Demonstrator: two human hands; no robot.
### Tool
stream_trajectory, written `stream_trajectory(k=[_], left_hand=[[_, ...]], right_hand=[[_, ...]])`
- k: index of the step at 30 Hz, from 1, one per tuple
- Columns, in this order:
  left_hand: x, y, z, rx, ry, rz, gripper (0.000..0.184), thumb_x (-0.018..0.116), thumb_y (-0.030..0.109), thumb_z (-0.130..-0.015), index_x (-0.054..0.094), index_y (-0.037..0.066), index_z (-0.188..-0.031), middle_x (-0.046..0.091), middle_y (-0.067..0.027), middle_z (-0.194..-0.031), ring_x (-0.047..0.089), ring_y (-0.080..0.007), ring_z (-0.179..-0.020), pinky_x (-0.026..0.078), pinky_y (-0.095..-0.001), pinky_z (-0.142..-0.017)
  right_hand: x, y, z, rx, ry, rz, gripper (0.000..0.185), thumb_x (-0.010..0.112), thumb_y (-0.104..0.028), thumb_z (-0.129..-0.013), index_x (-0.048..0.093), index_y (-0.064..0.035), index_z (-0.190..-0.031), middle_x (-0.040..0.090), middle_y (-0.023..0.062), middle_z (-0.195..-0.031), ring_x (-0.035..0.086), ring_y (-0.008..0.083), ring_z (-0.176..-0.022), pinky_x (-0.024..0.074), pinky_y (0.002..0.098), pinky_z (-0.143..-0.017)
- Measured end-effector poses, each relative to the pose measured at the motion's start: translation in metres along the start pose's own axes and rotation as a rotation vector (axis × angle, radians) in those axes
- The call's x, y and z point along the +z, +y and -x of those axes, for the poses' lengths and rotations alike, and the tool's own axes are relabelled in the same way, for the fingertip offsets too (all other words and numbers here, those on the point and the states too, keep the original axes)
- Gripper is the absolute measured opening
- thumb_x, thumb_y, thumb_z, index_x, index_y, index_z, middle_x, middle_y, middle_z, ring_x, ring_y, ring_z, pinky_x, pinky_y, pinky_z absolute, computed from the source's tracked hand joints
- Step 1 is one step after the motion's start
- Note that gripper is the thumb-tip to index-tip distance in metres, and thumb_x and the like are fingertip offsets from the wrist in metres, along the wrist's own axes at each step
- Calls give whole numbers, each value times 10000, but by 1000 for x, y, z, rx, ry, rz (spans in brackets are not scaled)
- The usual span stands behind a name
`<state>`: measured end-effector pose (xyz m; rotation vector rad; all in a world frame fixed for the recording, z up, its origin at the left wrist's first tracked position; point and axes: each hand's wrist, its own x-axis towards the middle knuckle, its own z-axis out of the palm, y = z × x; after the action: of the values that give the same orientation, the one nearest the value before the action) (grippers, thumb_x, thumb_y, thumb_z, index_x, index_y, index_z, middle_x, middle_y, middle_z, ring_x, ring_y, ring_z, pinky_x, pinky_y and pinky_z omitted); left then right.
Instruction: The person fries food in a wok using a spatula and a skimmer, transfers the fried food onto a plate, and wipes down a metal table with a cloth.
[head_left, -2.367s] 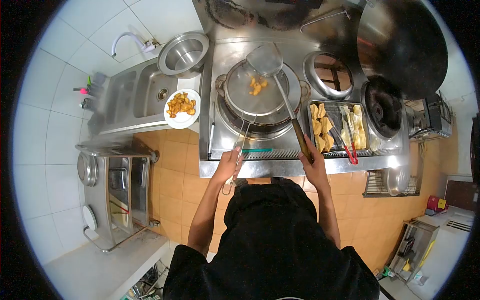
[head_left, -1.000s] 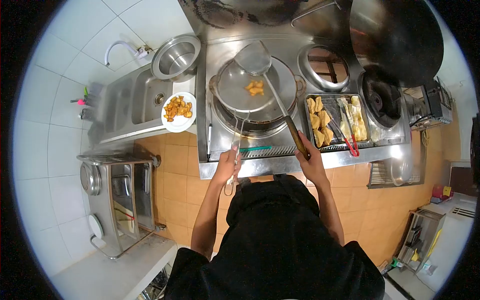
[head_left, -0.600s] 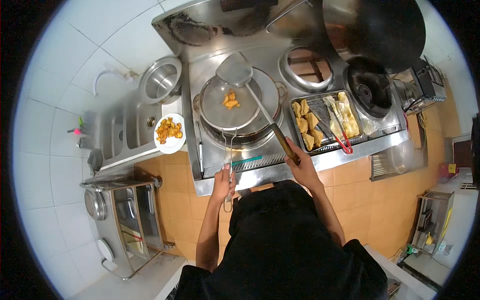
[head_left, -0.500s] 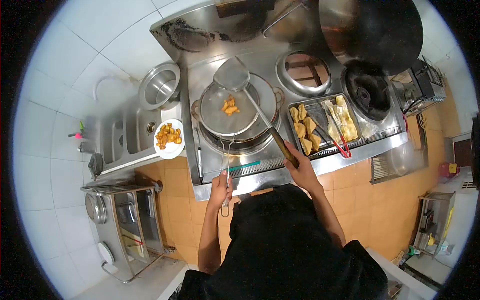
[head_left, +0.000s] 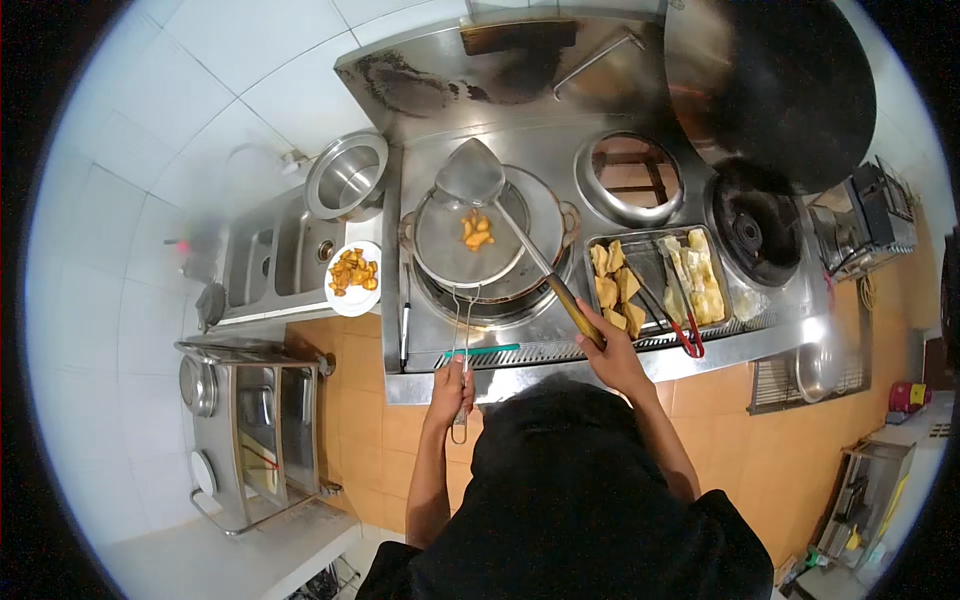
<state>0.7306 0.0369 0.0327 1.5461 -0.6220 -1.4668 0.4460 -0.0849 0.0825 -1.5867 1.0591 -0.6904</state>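
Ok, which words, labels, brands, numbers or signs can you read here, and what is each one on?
None can be read in this view.
Red container, far right: a yellow patch that may be a label, too small and blurred to read.
Strainer, spatula, plate and tray: no lettering that I can make out.

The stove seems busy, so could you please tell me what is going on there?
A person's left hand grips the strainer by its handle, holding it over the pan with a few golden pieces in it. The right hand holds the spatula, its head at the pan's far side. A plate of similar pieces sits by the sink, and a tray of other food is on the right.
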Motion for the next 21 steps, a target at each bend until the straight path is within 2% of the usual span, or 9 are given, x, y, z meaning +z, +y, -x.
stream_trajectory(k=[2,10,11,13,21], left_hand=[[10,-6,0,-17,27,33,510,385,486,-1035,432,90,-716,370,-10,-478,360,-117,-354,337,-280,-343],[29,-8,-1,-21,69,83,506,374,491,-1037,420,104,-714,357,-1,-469,334,-105,-345,328,-277,-331],[32,-10,1,-13,78,83,489,389,505,-1030,408,120,-728,320,19,-476,303,-92,-348,290,-269,-322],[31,-10,1,-9,98,65,490,387,505,-1031,406,120,-727,319,19,-477,303,-93,-348,291,-271,-321],[42,-14,6,12,145,77,508,387,531,-1023,406,128,-714,339,22,-487,315,-94,-354,293,-257,-328]], right_hand=[[-8,-1,1,99,-47,2,552,600,-53,-941,421,-58,-1463,530,166,-1416,498,208,-1293,368,294,-1050],[-28,13,5,35,-71,53,552,602,-61,-931,438,-83,-1458,583,197,-1331,548,231,-1222,381,291,-1022],[-29,12,6,19,-59,62,551,603,-67,-930,440,-85,-1456,590,202,-1319,556,233,-1212,385,294,-1018],[-32,16,5,-33,-40,98,552,607,-74,-927,442,-83,-1453,603,212,-1294,573,233,-1185,393,297,-1007],[-42,23,6,-58,-21,116,541,605,-88,-936,444,-75,-1452,620,198,-1245,588,221,-1093,418,306,-973]])
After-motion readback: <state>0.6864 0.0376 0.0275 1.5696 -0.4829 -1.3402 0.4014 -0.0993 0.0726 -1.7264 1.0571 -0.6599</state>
